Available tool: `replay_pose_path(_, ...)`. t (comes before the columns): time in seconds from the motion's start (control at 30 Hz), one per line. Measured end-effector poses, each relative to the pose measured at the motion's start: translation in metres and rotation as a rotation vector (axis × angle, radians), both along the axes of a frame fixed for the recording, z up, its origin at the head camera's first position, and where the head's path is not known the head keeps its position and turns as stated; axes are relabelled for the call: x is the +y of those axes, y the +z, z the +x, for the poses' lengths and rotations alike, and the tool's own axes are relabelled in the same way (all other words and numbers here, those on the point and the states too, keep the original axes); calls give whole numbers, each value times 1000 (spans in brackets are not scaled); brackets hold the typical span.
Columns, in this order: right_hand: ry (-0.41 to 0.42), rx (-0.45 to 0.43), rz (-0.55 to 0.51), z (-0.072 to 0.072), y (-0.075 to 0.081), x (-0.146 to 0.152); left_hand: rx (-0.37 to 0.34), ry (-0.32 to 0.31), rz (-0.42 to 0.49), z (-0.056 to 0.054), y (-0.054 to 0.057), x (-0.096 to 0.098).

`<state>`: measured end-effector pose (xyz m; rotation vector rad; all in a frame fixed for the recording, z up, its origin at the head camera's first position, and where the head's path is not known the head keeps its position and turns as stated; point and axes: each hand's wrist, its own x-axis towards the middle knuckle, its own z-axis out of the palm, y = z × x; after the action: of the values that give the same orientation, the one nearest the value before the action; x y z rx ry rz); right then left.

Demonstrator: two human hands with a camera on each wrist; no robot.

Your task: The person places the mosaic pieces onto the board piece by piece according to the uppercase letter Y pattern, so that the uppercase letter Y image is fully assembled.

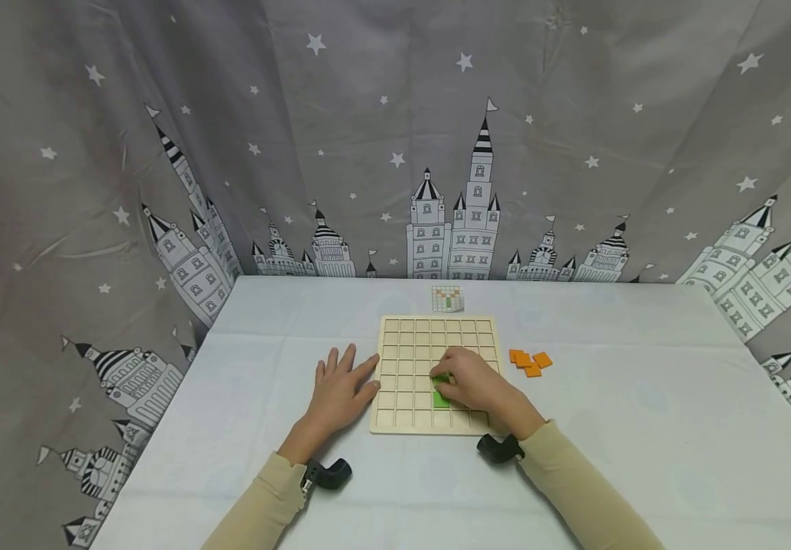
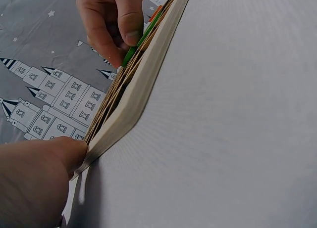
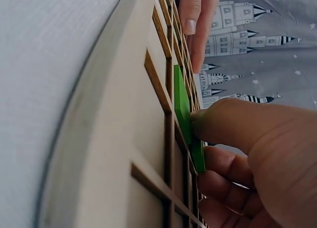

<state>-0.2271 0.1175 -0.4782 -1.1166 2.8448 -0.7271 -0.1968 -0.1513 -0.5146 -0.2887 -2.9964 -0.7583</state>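
Observation:
A pale wooden grid board [image 1: 405,418] lies on the white table. My right hand [image 1: 474,380] is over its middle, thumb and fingers pinching a green square tile [image 3: 198,156] at a cell. Just nearer me, another green tile [image 1: 441,400] lies on the grid, with the right thumb close by it. Fingers partly cover the pinched tile in the head view. My left hand [image 1: 335,393] rests at the board's left side, fingers spread and fairly straight, thumb and index fingertip touching the edge.
Several orange square tiles [image 1: 533,370] lie in a loose cluster right of the board. Behind the board is a small card [image 1: 446,299] printed with a grid of orange and green squares. A grey curtain [image 1: 367,137] with castles and stars hangs along the table's far edge.

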Motion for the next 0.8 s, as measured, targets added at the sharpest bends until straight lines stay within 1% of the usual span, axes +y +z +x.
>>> replay_pose_path(0.4, -1, -7, 10, 1, 1, -2, -4, 4, -1, 0, 1, 1)
replay_pose_path(0.8, 0, 16, 6, 2, -1, -2, -7, 4, -4, 0, 0, 0)
